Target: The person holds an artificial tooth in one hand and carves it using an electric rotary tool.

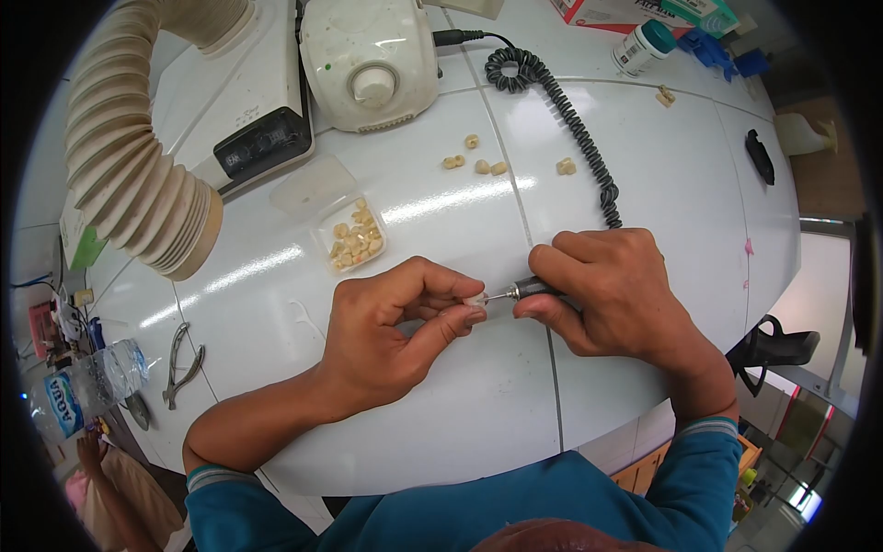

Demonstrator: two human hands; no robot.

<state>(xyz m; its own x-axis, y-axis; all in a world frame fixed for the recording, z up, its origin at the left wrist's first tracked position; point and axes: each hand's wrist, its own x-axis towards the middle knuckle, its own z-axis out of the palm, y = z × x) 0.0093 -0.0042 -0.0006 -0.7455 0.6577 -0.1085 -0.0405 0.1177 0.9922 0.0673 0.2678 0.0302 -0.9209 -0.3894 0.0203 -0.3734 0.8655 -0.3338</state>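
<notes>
Between its thumb and fingertips, my left hand [400, 327] pinches a small whitish tooth-like piece [475, 300]. My right hand [607, 293] is wrapped round a dark rotary handpiece [535, 287], whose thin metal bit points left and meets the small piece. A coiled black cord [575, 120] runs from near my right hand up to a cream control unit [368, 64]. Beyond my left hand, an open clear box [352, 236] holds several yellowish tooth-like pieces. More such pieces [490, 167] lie loose on the table beyond both hands.
A ribbed hose [138, 156] hangs over the white table [441, 396] at the left. Metal pliers [183, 368] and a plastic bottle [87, 386] lie at the left edge. A white jar [642, 49] stands at the back right. Another person's arm [120, 488] shows at the lower left.
</notes>
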